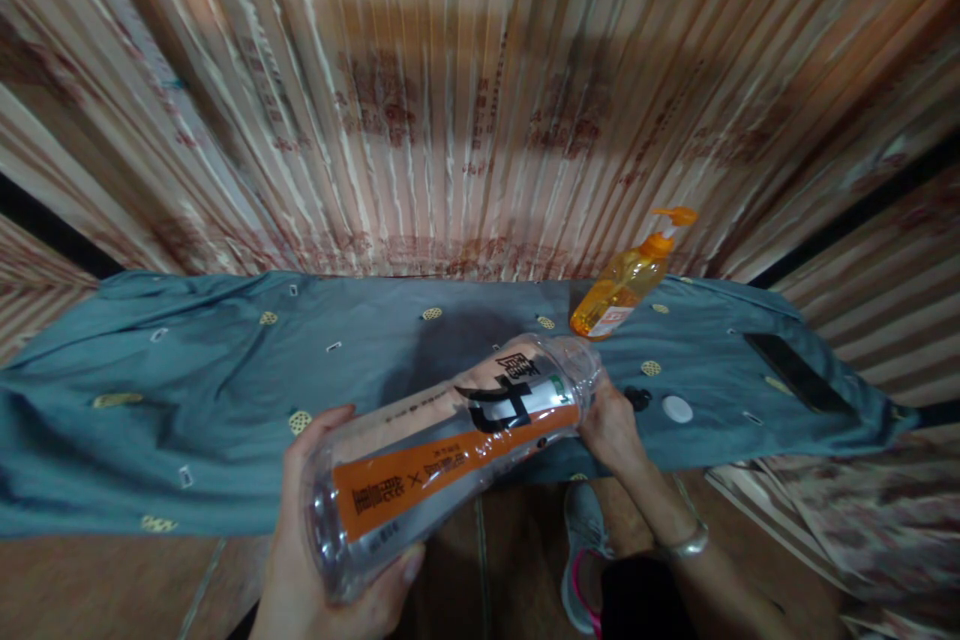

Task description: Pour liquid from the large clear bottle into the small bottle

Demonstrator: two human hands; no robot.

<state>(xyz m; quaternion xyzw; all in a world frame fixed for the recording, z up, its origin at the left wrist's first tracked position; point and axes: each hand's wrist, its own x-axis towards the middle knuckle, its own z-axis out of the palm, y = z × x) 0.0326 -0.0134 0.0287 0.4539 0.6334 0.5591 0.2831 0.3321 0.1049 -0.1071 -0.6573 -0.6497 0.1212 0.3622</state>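
A large clear plastic bottle with an orange and silver label (457, 450) is held on its side above the cloth, its base at the lower left and its neck end at the upper right. My left hand (322, 540) wraps round the base end, thumb below and fingers above. At the neck end, my right hand (611, 420) has its fingers closed round the bottle; the fingertips are partly hidden. Behind the neck end stands an orange pump bottle (622, 285), holding some orange liquid.
A teal patterned cloth (225, 370) covers the narrow table. To the right lie a white round cap (677, 409), a small black item (638, 398) and a dark flat rectangle (795, 372). A striped curtain (450, 120) hangs behind.
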